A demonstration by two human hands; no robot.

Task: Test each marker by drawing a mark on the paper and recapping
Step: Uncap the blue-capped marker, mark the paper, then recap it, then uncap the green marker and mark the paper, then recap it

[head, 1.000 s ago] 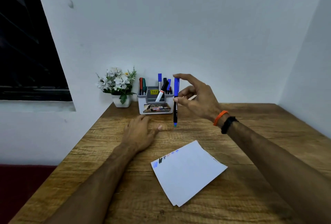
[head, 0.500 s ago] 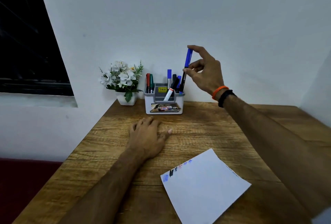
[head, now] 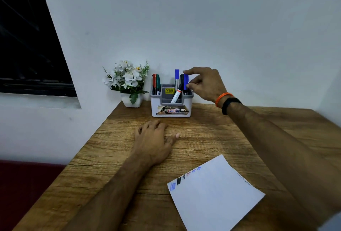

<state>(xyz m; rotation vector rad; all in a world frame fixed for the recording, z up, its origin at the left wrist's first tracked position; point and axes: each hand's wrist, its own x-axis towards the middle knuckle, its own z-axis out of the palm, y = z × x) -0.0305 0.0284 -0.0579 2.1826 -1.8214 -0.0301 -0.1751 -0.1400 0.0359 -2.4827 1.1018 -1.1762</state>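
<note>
Several marks down, blue marker going back in the organiser

Head view: six or so test marks line the paper's [head: 217,193] upper left edge, so much of the testing looks done; whether markers remain untested cannot be told. Right hand [head: 206,85] pinches the capped blue marker [head: 185,83], its lower end inside the organiser's [head: 171,101] right compartment. Left hand [head: 155,138], well in front of the organiser, rests relaxed on the counter [head: 212,131], its grip released. Half a second ago the marker was raised above the organiser.
</note>
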